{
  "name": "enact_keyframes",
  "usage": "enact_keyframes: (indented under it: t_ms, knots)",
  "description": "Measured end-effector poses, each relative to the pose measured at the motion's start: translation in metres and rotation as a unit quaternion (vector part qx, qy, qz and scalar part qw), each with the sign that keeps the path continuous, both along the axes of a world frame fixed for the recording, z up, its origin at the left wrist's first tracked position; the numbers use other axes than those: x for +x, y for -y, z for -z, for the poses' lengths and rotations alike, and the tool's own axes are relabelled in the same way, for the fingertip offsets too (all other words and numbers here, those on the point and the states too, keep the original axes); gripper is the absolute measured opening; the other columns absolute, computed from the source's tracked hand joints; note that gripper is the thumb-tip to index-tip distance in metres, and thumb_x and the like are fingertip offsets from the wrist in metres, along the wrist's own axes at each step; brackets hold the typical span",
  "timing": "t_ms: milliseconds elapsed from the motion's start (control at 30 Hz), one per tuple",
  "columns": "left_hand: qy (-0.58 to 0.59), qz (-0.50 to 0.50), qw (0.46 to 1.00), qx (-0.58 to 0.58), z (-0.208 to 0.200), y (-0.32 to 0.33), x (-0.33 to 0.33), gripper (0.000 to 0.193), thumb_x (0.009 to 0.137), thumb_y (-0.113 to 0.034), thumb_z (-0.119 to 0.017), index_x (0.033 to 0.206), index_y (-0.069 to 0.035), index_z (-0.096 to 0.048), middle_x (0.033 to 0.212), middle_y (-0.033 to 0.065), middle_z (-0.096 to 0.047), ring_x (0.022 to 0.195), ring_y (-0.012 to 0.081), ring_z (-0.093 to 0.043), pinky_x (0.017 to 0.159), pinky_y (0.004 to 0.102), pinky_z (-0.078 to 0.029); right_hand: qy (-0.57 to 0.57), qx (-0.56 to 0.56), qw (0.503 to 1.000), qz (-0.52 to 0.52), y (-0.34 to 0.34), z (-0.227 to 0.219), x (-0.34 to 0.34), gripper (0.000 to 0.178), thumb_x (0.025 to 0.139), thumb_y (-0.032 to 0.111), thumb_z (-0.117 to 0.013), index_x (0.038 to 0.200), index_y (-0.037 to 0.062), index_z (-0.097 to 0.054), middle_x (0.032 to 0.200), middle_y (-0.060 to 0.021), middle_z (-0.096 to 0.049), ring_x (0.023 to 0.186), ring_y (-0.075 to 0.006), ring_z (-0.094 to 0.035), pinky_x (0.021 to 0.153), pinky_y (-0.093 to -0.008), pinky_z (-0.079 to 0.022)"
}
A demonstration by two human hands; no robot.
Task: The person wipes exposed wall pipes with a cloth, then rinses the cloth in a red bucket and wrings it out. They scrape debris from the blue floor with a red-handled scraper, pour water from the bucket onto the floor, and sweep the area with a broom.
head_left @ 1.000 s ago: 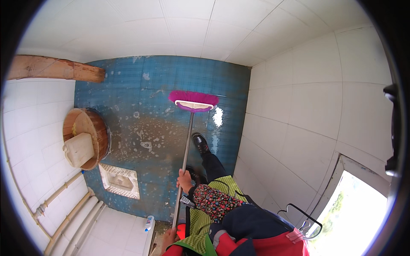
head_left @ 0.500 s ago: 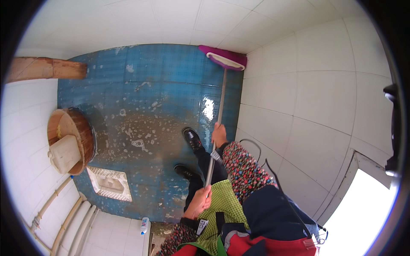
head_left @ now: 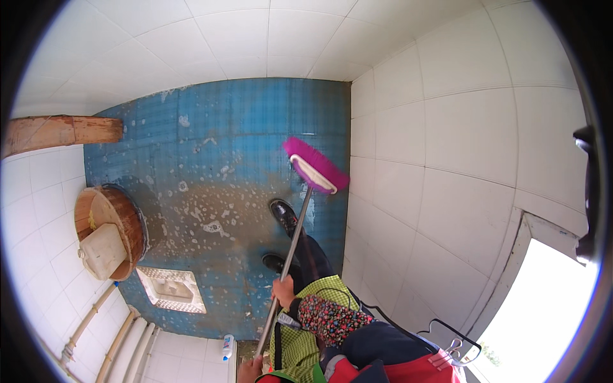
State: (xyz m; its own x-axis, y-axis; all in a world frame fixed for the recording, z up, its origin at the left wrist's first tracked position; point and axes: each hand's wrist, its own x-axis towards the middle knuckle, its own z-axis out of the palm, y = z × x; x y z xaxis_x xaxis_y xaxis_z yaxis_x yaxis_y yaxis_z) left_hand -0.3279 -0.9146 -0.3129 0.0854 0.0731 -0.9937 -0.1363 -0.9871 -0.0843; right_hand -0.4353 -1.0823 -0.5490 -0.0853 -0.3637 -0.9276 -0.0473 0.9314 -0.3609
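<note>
A broom [head_left: 314, 167] with purple bristles, a white head and a long metal handle slants across the wet blue floor [head_left: 242, 121]. Its head is over the floor a little ahead of my shoes, near the right wall. My right hand [head_left: 283, 292] is closed around the middle of the handle. Lower down, at the bottom edge, my left hand [head_left: 249, 369] grips the handle's upper end and is partly cut off by the frame. Soapy foam and brownish dirty water lie on the floor to the left of my black shoes [head_left: 283, 216].
A wooden tub [head_left: 132, 233] with a pale plastic jug [head_left: 103, 252] stands by the left wall. Near it are a squat toilet [head_left: 171, 290], pipes [head_left: 89, 321] and a white bottle [head_left: 228, 346]. A wooden beam [head_left: 70, 131] juts in at left; a bright window [head_left: 536, 313] is at right.
The broom head has come back from the far right corner toward me. Both hands have drawn the handle down and to the left, still gripping it.
</note>
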Motion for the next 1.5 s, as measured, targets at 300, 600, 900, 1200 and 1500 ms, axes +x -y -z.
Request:
enact_keyframes:
  t_ms: [300, 600, 900, 1200, 1500]
  knots:
    - [-0.142, -0.372, 0.909, -0.124, 0.095, 0.146, 0.039, 0.043, 0.097, -0.043, -0.051, 0.068, -0.012, -0.046, 0.048, -0.0056, -0.034, 0.037, 0.0079, -0.036, 0.036, 0.0252, -0.028, -0.015, -0.043, 0.993, -0.111, 0.199, 0.093, 0.043, 0.025, 0.082, 0.003, -0.052, 0.059, -0.0011, -0.046, 0.047, -0.0131, -0.049, 0.035, -0.0269, -0.053, 0.03, -0.0395, -0.041]
    - [-0.222, -0.569, 0.782, -0.123, 0.115, 0.138, -0.059, 0.038, 0.099, -0.039, -0.05, 0.072, -0.013, -0.041, 0.049, -0.0048, -0.03, 0.035, 0.0077, -0.031, 0.033, 0.0245, -0.027, -0.18, -0.063, 0.95, -0.247, 0.227, 0.108, 0.021, 0.01, 0.082, 0.0, -0.049, 0.09, 0.0017, -0.043, 0.063, -0.0143, -0.053, 0.041, -0.0263, -0.055, 0.031, -0.0377, -0.043]
    - [-0.113, -0.632, 0.767, 0.009, -0.007, -0.006, -0.025, 0.043, 0.103, -0.036, -0.038, 0.067, -0.013, -0.04, 0.047, -0.0047, -0.025, 0.034, 0.0098, -0.025, 0.033, 0.0254, -0.021, -0.042, -0.047, 0.9, -0.431, -0.026, 0.052, 0.127, 0.028, 0.078, 0.0, -0.058, 0.097, 0.002, -0.038, 0.054, -0.0171, -0.053, 0.04, -0.0321, -0.058, 0.037, -0.0434, -0.048]
    - [0.007, -0.581, 0.813, 0.032, -0.058, -0.005, -0.033, 0.043, 0.102, -0.037, -0.039, 0.067, -0.013, -0.04, 0.047, -0.0047, -0.024, 0.034, 0.0102, -0.024, 0.034, 0.0256, -0.02, 0.045, 0.117, 0.903, -0.412, -0.059, -0.04, 0.124, 0.029, 0.082, 0.012, -0.056, 0.094, 0.0016, -0.032, 0.064, -0.0157, -0.057, 0.045, -0.028, -0.059, 0.037, -0.0414, -0.048]
    - [-0.119, -0.765, 0.611, -0.165, 0.056, 0.12, 0.045, 0.041, 0.1, -0.042, -0.045, 0.073, -0.012, -0.044, 0.047, -0.0054, -0.025, 0.035, 0.0082, -0.023, 0.035, 0.024, -0.021, 0.048, -0.069, 0.85, -0.52, 0.111, 0.05, 0.239, 0.023, 0.087, 0.01, -0.056, 0.096, 0.0037, -0.036, 0.063, -0.0156, -0.056, 0.049, -0.0297, -0.061, 0.042, -0.0416, -0.05]
